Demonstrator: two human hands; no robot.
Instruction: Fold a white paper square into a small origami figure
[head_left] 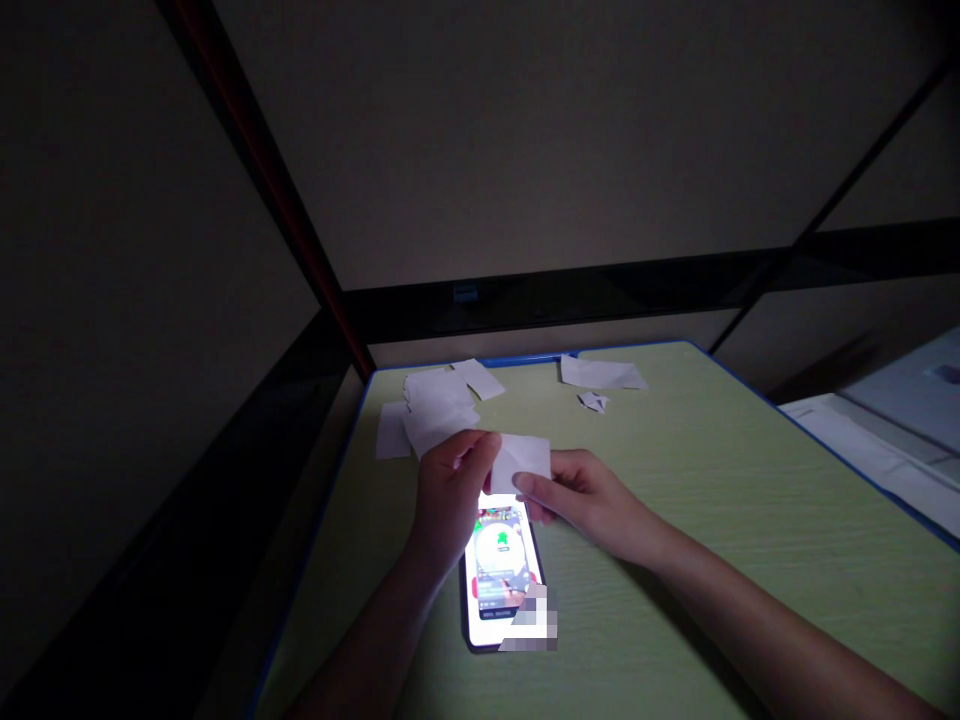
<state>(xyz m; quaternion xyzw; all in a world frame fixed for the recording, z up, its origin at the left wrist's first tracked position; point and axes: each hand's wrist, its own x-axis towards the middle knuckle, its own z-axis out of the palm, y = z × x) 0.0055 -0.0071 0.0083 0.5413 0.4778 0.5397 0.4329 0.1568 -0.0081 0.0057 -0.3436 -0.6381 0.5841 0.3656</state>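
Note:
A small white piece of paper (523, 456) is held up between my two hands, above the far end of a phone. My left hand (454, 490) pinches its left edge, thumb at the upper corner. On the other side, my right hand (581, 495) grips the lower right part, with the thumb in front and the fingers behind. Below lies the phone (501, 570) with its screen lit; my hands and the paper cover its far end, and its near right corner is blurred out.
Several white paper sheets (439, 400) lie in a loose pile at the table's far left. Toward the far right are a paper strip (602, 374) and a small folded paper piece (593, 402). The green table (675, 430) has a blue edge, with a wall behind it.

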